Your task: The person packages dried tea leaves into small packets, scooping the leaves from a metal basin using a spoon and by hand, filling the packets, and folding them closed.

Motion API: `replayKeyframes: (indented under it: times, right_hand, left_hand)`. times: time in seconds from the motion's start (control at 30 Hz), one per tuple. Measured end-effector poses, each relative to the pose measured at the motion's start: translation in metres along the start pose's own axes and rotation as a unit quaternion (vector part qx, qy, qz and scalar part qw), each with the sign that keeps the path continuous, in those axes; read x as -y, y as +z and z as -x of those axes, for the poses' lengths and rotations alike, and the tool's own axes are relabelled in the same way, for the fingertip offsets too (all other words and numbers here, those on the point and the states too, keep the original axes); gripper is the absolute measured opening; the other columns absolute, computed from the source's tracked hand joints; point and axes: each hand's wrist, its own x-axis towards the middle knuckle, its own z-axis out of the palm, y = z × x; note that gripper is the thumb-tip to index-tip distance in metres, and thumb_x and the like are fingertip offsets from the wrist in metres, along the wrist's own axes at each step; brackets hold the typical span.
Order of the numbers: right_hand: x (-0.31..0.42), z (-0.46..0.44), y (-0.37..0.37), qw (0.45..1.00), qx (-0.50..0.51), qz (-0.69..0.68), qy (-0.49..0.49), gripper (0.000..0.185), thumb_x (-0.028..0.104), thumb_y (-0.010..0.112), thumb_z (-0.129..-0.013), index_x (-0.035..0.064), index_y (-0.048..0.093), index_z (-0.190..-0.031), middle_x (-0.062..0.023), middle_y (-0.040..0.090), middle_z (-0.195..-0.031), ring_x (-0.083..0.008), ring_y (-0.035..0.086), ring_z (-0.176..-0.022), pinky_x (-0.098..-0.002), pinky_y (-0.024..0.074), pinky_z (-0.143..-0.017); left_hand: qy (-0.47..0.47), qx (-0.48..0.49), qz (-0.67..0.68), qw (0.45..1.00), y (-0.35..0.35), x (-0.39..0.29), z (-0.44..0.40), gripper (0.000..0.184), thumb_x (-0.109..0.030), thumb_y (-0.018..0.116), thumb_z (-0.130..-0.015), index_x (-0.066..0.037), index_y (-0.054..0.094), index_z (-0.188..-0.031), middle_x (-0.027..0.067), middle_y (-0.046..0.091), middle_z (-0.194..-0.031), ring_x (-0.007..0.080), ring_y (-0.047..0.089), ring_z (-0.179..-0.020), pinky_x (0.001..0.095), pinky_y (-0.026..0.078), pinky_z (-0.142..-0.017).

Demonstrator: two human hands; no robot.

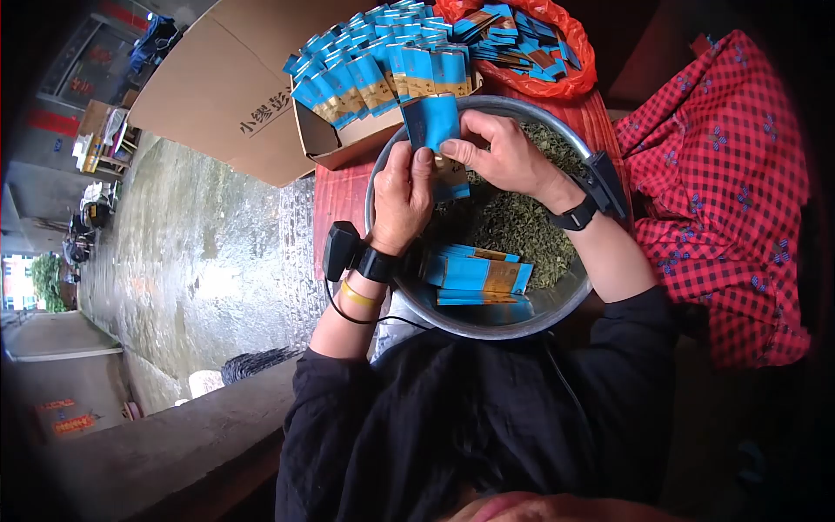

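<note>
Both my hands are closed on a small blue packet, held upright over a metal basin. My left hand pinches its lower left edge, and my right hand has thumb and fingers at its lower right side. Just below, partly hidden by my hands, is another blue and gold packet. The metal basin contains loose dried green leaves. A small stack of blue and gold packets rests inside the basin, near its front wall.
Behind the basin stands a cardboard box packed with upright blue packets. A red plastic bag of more packets lies beside it on a red table. Red checked cloth hangs at right; a large cardboard sheet leans at left.
</note>
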Motion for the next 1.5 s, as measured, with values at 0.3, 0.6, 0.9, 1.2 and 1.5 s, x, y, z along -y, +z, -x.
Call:
replayKeyframes:
  times: [0.3, 0.6, 0.9, 1.2, 1.5]
  right_hand:
    - [0.002, 0.000, -0.002, 1.000, 0.001, -0.002, -0.019, 0.025, 0.019, 0.067, -0.088, -0.0015, 0.057, -0.080, -0.0161, 0.054, -0.069, -0.0223, 0.054, -0.064, -0.0365, 0.0440, -0.060]
    - [0.003, -0.004, -0.012, 0.993, -0.025, -0.090, 0.065, 0.018, 0.014, 0.065, -0.092, 0.0011, 0.063, -0.105, -0.0006, 0.063, -0.094, -0.0041, 0.057, -0.080, -0.0201, 0.0459, -0.069]
    - [0.000, 0.003, -0.009, 0.991, -0.002, -0.091, 0.093, 0.015, 0.008, 0.061, -0.092, -0.0006, 0.063, -0.104, -0.0050, 0.067, -0.092, -0.0105, 0.065, -0.085, -0.0248, 0.0519, -0.072]
    - [0.000, 0.002, -0.008, 0.990, 0.030, -0.082, 0.113, 0.015, 0.008, 0.060, -0.093, -0.0017, 0.062, -0.104, -0.0051, 0.067, -0.090, -0.0109, 0.065, -0.085, -0.0259, 0.0520, -0.075]
    - [-0.019, 0.003, -0.010, 0.953, 0.251, -0.110, 0.128, 0.015, 0.013, 0.060, -0.090, -0.0010, 0.065, -0.093, -0.0032, 0.064, -0.074, -0.0089, 0.059, -0.066, -0.0251, 0.0480, -0.059]
  left_hand:
    - [-0.038, 0.004, 0.090, 0.995, -0.002, -0.014, -0.003, 0.017, -0.016, 0.056, -0.098, 0.000, 0.059, -0.093, 0.0047, 0.058, -0.071, 0.0106, 0.054, -0.066, 0.0267, 0.046, -0.061]
    - [-0.117, 0.016, 0.092, 0.989, -0.062, 0.076, -0.109, 0.017, -0.014, 0.063, -0.091, 0.003, 0.065, -0.091, 0.0057, 0.067, -0.076, 0.0128, 0.062, -0.066, 0.0267, 0.049, -0.060]
    - [-0.215, 0.016, 0.044, 0.976, -0.010, 0.163, -0.159, 0.020, -0.014, 0.059, -0.088, 0.002, 0.064, -0.078, 0.0078, 0.066, -0.067, 0.0134, 0.062, -0.059, 0.0295, 0.047, -0.053]
    - [-0.215, -0.022, 0.059, 0.975, -0.002, 0.173, -0.157, 0.022, -0.012, 0.062, -0.085, 0.005, 0.065, -0.098, 0.0128, 0.068, -0.073, 0.0180, 0.065, -0.058, 0.0333, 0.054, -0.058]
    - [-0.148, 0.046, 0.111, 0.982, -0.044, 0.099, -0.118, 0.025, -0.011, 0.062, -0.093, 0.006, 0.063, -0.111, 0.0135, 0.069, -0.098, 0.0201, 0.070, -0.080, 0.0289, 0.055, -0.066]
